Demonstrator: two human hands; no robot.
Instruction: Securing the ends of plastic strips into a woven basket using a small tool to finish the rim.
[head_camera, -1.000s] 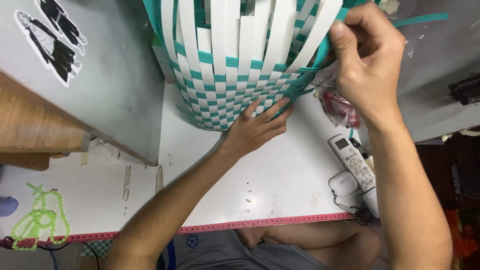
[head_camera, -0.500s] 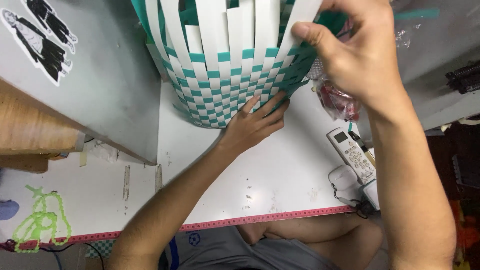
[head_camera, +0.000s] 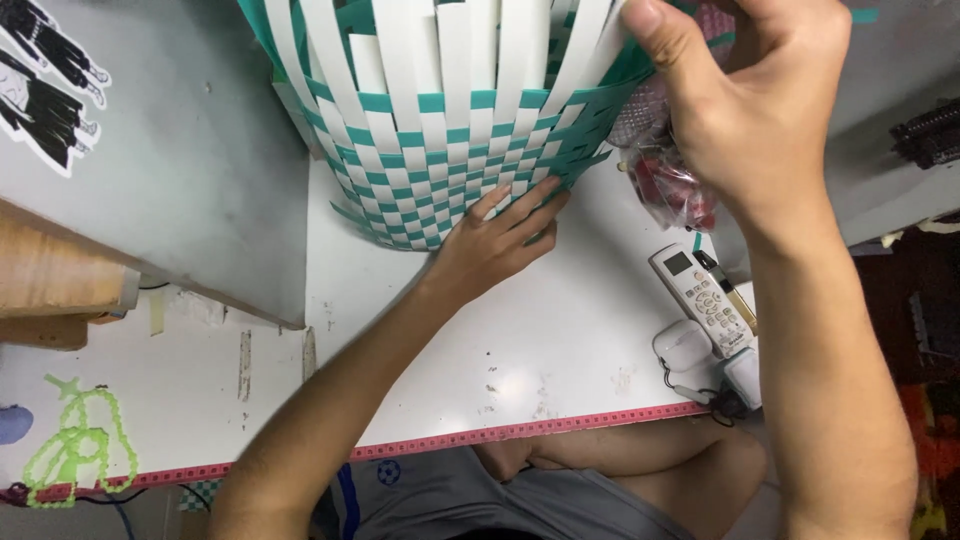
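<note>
A half-woven basket (head_camera: 450, 130) of white and teal strips stood on the white table (head_camera: 560, 350), its finished checkered base nearest the person and its loose white uprights fanning toward the top of the view. The left hand (head_camera: 495, 245) lay flat against the lower woven wall of the basket, fingers (head_camera: 530, 205) extended and slightly spread, pressing on the weave and grasping nothing. The right hand (head_camera: 745, 100) was raised at the basket's right upper edge, its fingers curled in and the thumb pressed toward them at a white strip (head_camera: 600, 40) where it met a teal band; whether the strip was truly pinched could not be told, as the fingertips were hidden behind the hand. Just beside the basket, under the right hand, lay a clear plastic bag (head_camera: 672, 190) with red contents. Near the table's right edge rested a white remote control (head_camera: 700, 298) and a small white case (head_camera: 685, 345). A pink patterned tape (head_camera: 520, 432) edged the table's near side.
</note>
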